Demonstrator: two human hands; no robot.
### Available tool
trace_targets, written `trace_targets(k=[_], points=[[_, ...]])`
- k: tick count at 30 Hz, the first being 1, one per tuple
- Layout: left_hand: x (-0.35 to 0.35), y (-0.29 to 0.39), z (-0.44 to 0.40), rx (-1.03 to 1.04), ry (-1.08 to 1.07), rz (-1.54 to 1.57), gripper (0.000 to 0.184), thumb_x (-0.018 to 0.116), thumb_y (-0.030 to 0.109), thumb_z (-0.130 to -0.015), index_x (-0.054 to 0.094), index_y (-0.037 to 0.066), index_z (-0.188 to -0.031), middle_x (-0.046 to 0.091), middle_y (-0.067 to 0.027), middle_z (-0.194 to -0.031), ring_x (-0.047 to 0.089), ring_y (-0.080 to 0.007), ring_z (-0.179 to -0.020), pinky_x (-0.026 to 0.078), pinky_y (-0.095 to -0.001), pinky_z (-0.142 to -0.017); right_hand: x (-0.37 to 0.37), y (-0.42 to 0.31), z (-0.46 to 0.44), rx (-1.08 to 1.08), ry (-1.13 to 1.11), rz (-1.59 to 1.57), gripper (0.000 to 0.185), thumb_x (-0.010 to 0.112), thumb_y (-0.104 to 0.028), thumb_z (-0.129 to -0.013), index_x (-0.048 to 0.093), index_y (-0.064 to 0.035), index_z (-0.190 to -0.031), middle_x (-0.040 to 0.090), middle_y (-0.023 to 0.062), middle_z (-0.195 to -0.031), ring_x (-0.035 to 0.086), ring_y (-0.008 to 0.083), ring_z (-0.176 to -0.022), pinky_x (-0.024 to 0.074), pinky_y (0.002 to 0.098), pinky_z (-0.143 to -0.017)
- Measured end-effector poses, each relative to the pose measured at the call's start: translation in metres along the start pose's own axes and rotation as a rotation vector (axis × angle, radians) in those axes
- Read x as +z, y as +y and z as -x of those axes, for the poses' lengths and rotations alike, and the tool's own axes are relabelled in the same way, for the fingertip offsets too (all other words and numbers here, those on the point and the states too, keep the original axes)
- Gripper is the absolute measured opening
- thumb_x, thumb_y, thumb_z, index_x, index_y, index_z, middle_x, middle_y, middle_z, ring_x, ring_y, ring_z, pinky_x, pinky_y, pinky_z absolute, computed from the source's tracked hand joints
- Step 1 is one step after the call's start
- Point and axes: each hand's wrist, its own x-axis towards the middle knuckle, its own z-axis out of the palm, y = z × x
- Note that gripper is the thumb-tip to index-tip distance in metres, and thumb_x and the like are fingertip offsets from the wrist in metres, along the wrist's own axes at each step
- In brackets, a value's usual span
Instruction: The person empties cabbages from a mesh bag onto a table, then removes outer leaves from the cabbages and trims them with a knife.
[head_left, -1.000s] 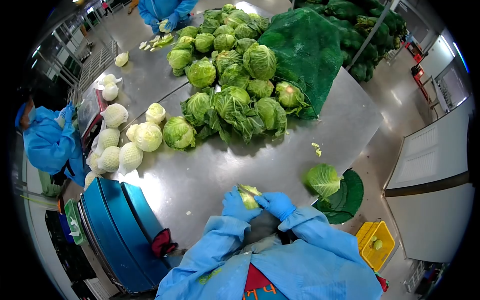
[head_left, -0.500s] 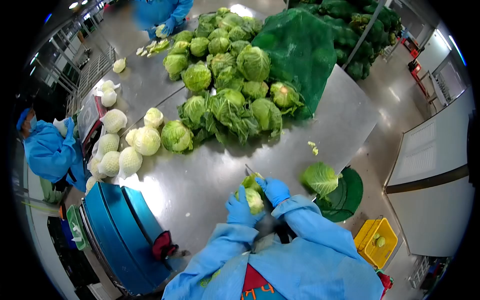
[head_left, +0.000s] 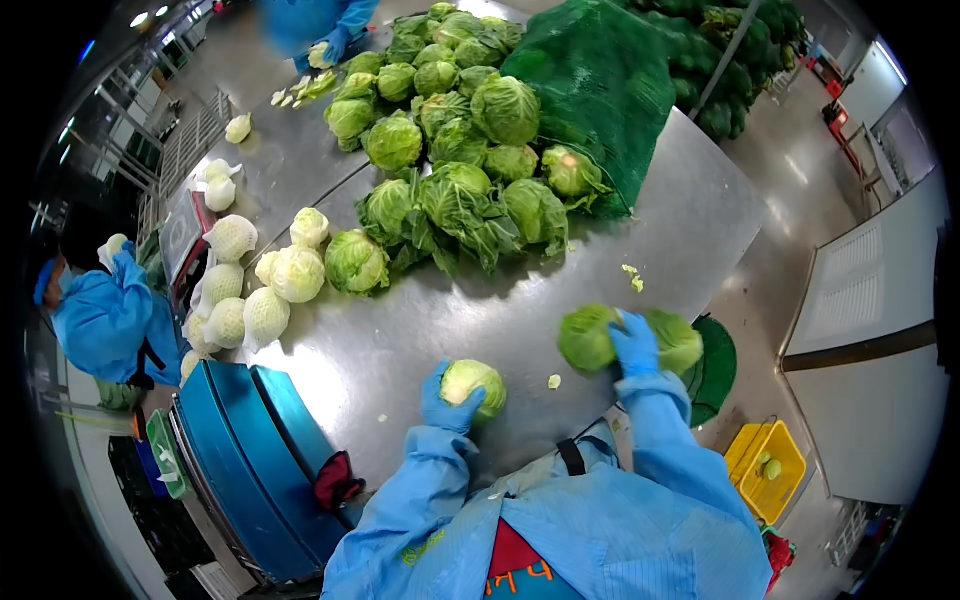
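Note:
My left hand (head_left: 446, 402), in a blue glove, is wrapped round the left side of a pale green cabbage (head_left: 474, 388) near the front of the metal table (head_left: 400, 345). Further right, my gloved right hand (head_left: 634, 345) lies over loose green cabbage leaves (head_left: 587, 338) at the table's edge, its fingers closed on them; more leaf shows to its right. A small leaf scrap (head_left: 554, 381) lies between my hands. Whether my right hand also holds a knife cannot be seen.
A cabbage heap (head_left: 460, 190) lies beyond my hands, beside a green mesh sack (head_left: 605, 90). Netted cabbages (head_left: 266, 315) and blue bins (head_left: 240, 460) stand left. A green basket (head_left: 715, 375) and yellow crate (head_left: 768, 470) are right. Co-workers stand left (head_left: 110, 315) and at the back (head_left: 310, 25).
My right hand has moved right, away from the cabbage and onto the leaves at the edge. My left hand has shifted slightly left with the cabbage, which now shows a paler surface.

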Motion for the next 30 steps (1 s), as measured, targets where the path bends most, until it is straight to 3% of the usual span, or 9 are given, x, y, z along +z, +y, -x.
trace_targets(k=[6,8,11,14,17,20,25,27,30], points=[[0.034,0.030,-0.017,0.288,-0.048,-0.539,0.090,0.085,0.034,-0.061,0.044,0.009,-0.137,0.041,-0.0190,-0.129,0.047,-0.0359,-0.115,0.040,-0.0432,-0.101,-0.109,0.086,0.063,0.265,0.268,0.277,0.068,0.069,-0.016,-0.082,0.039,-0.0090,-0.143,0.057,0.0125,-0.113,0.058,0.0249,-0.096,0.0471,0.0345,-0.088],[0.029,0.058,-0.021,0.273,-0.279,-0.799,0.087,0.081,0.038,-0.065,0.044,0.008,-0.137,0.037,-0.0201,-0.132,0.047,-0.0375,-0.114,0.039,-0.0441,-0.102,-0.113,0.055,0.079,0.201,0.588,0.020,0.067,0.066,-0.014,-0.084,0.037,-0.0103,-0.145,0.054,0.0082,-0.115,0.054,0.0203,-0.099,0.0454,0.0313,-0.089],[0.037,0.063,-0.015,0.301,-0.036,-1.085,0.081,0.074,0.041,-0.070,0.045,0.008,-0.138,0.039,-0.0217,-0.132,0.044,-0.0404,-0.117,0.036,-0.0458,-0.104,-0.084,0.024,0.088,0.096,0.555,-0.459,0.056,0.061,-0.009,-0.087,0.043,-0.0085,-0.140,0.055,0.0051,-0.113,0.055,0.0157,-0.093,0.0473,0.0270,-0.081],[0.049,0.079,-0.017,0.606,0.008,-1.338,0.075,0.072,0.038,-0.073,0.046,0.010,-0.138,0.041,-0.0219,-0.135,0.041,-0.0408,-0.119,0.036,-0.0477,-0.104,-0.023,-0.042,0.088,0.487,-0.119,-1.149,0.046,0.054,-0.002,-0.085,0.051,-0.0064,-0.131,0.057,0.0051,-0.106,0.056,0.0119,-0.076,0.0487,0.0222,-0.063],[0.031,0.020,-0.037,0.579,-0.479,-1.081,0.086,0.076,0.048,-0.067,0.044,0.016,-0.140,0.035,-0.0184,-0.142,0.032,-0.0415,-0.129,0.036,-0.0504,-0.104,0.061,-0.074,0.104,0.601,-0.401,-1.209,0.045,0.055,-0.004,-0.089,0.049,-0.0084,-0.134,0.059,0.0061,-0.107,0.059,0.0142,-0.082,0.0522,0.0275,-0.069],[0.027,0.082,-0.028,0.222,-0.687,-0.965,0.100,0.082,0.053,-0.057,0.041,0.016,-0.141,0.033,-0.0189,-0.144,0.030,-0.0418,-0.132,0.037,-0.0509,-0.103,0.101,-0.046,0.105,0.495,-0.340,-1.166,0.046,0.057,-0.006,-0.091,0.047,-0.0082,-0.136,0.058,0.0068,-0.111,0.059,0.0152,-0.087,0.0529,0.0288,-0.074],[0.021,0.065,-0.020,0.105,-0.489,-1.083,0.121,0.089,0.055,-0.040,0.037,0.012,-0.140,0.042,-0.0200,-0.133,0.040,-0.0404,-0.124,0.039,-0.0485,-0.102,0.014,-0.026,0.068,0.576,0.370,-1.148,0.048,0.055,-0.010,-0.093,0.044,-0.0125,-0.139,0.058,0.0036,-0.099,0.057,0.0126,-0.077,0.0509,0.0269,-0.060],[0.023,0.045,-0.018,0.069,-0.421,-0.927,0.124,0.091,0.054,-0.038,0.036,0.008,-0.139,0.044,-0.0196,-0.130,0.043,-0.0382,-0.122,0.040,-0.0458,-0.102,-0.016,-0.065,0.068,0.575,0.188,-1.079,0.027,0.053,-0.025,-0.097,0.059,-0.0079,-0.116,0.061,0.0028,-0.084,0.054,0.0098,-0.060,0.0446,0.0218,-0.049],[0.019,0.030,-0.027,-0.073,-0.408,-0.645,0.124,0.092,0.052,-0.038,0.036,0.002,-0.137,0.046,-0.0195,-0.127,0.047,-0.0352,-0.120,0.041,-0.0418,-0.102,-0.005,-0.101,0.078,0.631,-0.395,-0.811,0.048,0.046,-0.043,-0.098,0.068,-0.0063,-0.077,0.059,0.0027,-0.063,0.052,0.0093,-0.047,0.0434,0.0217,-0.048]])
